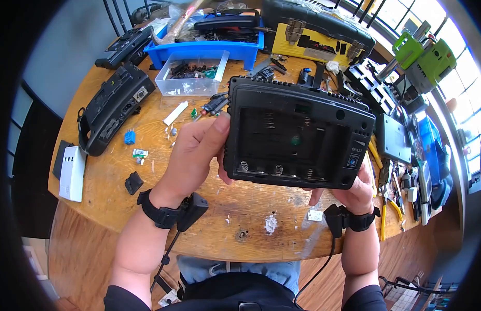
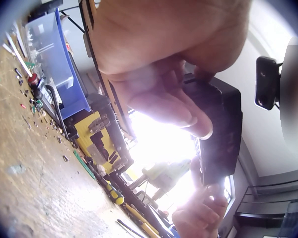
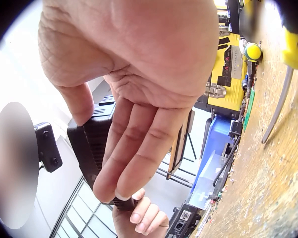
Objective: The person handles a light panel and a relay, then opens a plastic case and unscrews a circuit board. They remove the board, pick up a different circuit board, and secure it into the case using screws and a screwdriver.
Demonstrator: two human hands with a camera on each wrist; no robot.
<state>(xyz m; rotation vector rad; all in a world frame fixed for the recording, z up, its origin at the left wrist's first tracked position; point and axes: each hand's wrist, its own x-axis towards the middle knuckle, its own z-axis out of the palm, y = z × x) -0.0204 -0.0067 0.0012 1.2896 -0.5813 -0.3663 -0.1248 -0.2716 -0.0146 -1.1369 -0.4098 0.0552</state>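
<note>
Holds black housing [image 1: 297, 137] up over the near middle of bench [image 1: 256, 243], apart from the wood, with an open, scuffed stretch below towards the near edge, marked by white patch [image 1: 271, 224]. Has more open wood on the left, dotted with small parts [image 1: 140, 153]; is hemmed in more on the right by yellow-handled pliers [image 1: 386, 207] and other tools near the bench's right edge. Turns its hollow face towards the head camera, long axis running left to right and dipping slightly to the right. Pinches the left edge in left hand [image 1: 196, 147], thumb on the front and fingers behind; grips the lower right corner in right hand [image 1: 358, 191], fingers [image 3: 149, 139] lying close together opposite the thumb. Shows dark plastic, rounded corners, a ridged outer edge and a roughly rectangular recess, with coiled metal springs [image 1: 243, 166] along its near side. Has, at the far side, clear plastic box [image 1: 183, 89], smooth blue tray [image 1: 209, 53] and hard-shelled black-and-yellow toolbox [image 1: 305, 50].
</note>
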